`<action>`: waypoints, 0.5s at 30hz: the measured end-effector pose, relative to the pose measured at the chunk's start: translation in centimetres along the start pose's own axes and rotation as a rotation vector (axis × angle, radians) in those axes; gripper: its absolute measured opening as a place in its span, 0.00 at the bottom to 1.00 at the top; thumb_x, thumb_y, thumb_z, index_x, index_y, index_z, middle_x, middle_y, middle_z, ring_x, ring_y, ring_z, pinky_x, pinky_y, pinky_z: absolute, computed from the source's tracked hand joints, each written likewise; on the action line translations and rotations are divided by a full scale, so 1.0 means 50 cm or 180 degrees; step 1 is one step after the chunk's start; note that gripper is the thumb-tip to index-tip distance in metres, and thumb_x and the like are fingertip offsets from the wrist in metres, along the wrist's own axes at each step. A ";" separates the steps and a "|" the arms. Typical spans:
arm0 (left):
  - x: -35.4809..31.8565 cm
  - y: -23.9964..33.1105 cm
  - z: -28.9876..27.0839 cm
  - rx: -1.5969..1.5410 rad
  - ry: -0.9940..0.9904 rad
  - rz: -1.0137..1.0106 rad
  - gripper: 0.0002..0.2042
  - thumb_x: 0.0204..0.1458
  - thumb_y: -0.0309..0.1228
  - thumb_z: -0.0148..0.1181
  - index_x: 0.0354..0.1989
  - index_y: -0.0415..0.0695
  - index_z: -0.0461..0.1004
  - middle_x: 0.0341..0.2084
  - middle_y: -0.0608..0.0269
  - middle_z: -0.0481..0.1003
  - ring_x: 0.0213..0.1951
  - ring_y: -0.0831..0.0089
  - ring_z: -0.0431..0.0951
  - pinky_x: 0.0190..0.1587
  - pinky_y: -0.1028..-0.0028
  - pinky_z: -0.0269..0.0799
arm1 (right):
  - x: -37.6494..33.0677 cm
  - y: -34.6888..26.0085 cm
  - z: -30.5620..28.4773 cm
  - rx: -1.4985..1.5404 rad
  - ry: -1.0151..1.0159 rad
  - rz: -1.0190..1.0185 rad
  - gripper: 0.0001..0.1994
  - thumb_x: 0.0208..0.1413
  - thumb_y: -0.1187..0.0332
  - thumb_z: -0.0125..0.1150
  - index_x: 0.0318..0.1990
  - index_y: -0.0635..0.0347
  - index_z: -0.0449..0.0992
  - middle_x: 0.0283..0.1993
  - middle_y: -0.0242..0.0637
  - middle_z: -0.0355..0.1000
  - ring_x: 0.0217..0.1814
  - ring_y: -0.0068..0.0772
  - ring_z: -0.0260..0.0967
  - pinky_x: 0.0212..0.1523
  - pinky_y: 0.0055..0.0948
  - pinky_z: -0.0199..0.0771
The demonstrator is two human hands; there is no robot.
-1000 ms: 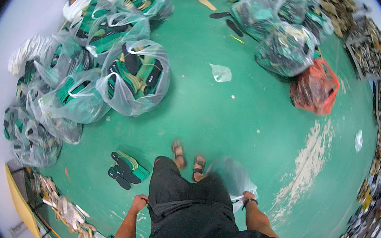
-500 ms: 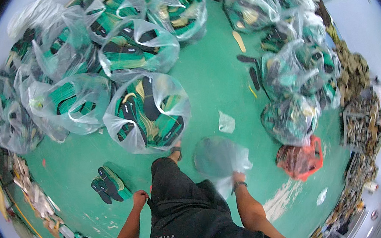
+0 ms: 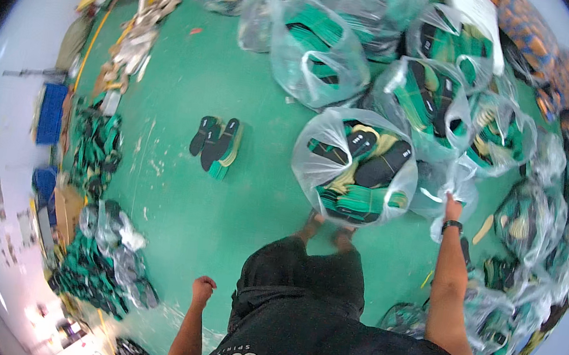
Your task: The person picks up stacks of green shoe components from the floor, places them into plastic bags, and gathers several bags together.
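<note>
My right hand [image 3: 454, 209] is closed on a clear plastic bag [image 3: 424, 206], which looks empty and hangs just right of a filled bag. That open clear sack [image 3: 304, 157] stands in front of my feet, full of black, green and tan shoe insoles [image 3: 382, 166]. My left hand [image 3: 202, 290] hangs low at my left side, fingers curled, with nothing visible in it. On the floor ahead and to the left lie small stacks of insoles [image 3: 221, 146], black on top.
More insole-filled clear bags [image 3: 322, 62] crowd the far middle and the right side. A tan insole [image 3: 483, 229] lies on the green floor [image 3: 181, 96] at the right. Heaps of green scraps [image 3: 87, 281] and tan offcuts [image 3: 135, 41] line the left wall.
The view has swung round to the left. My right hand has carried the plastic bag over beside the filled bag. My left hand remains low at my side.
</note>
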State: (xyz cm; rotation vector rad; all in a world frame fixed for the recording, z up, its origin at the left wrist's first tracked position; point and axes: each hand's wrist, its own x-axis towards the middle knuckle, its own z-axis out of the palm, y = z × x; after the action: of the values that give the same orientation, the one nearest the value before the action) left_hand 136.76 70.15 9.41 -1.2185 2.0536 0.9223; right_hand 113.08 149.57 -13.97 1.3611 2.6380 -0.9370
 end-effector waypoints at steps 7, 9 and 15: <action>-0.127 -0.216 0.074 -0.1443 -0.0263 -0.0688 0.07 0.33 0.18 0.43 0.18 0.40 0.70 0.14 0.63 0.70 0.14 0.77 0.65 0.14 0.78 0.58 | -0.187 -0.336 0.007 0.0213 0.0221 -0.1507 0.21 0.45 0.61 0.58 0.41 0.72 0.69 0.42 0.54 0.68 0.44 0.48 0.65 0.46 0.36 0.63; -0.076 -0.229 0.103 -0.1572 -0.0391 -0.0498 0.07 0.33 0.19 0.43 0.18 0.40 0.70 0.14 0.63 0.70 0.15 0.77 0.66 0.16 0.77 0.59 | -0.266 -0.345 0.047 0.0299 0.0119 -0.1851 0.17 0.42 0.66 0.59 0.37 0.72 0.70 0.38 0.52 0.69 0.42 0.48 0.66 0.45 0.38 0.64; 0.073 -0.323 0.062 -0.2240 -0.0048 -0.0255 0.06 0.35 0.19 0.44 0.17 0.41 0.68 0.13 0.65 0.68 0.16 0.77 0.66 0.18 0.79 0.58 | -0.673 -0.386 0.213 -0.0278 -0.1591 -0.1960 0.18 0.42 0.62 0.59 0.38 0.67 0.70 0.39 0.51 0.68 0.47 0.47 0.63 0.47 0.35 0.63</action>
State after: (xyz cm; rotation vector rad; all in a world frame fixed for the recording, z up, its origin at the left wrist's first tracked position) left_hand 150.14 65.17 0.45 -1.6089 1.6897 1.6862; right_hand 116.82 110.95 -3.43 0.2157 2.6500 -1.0126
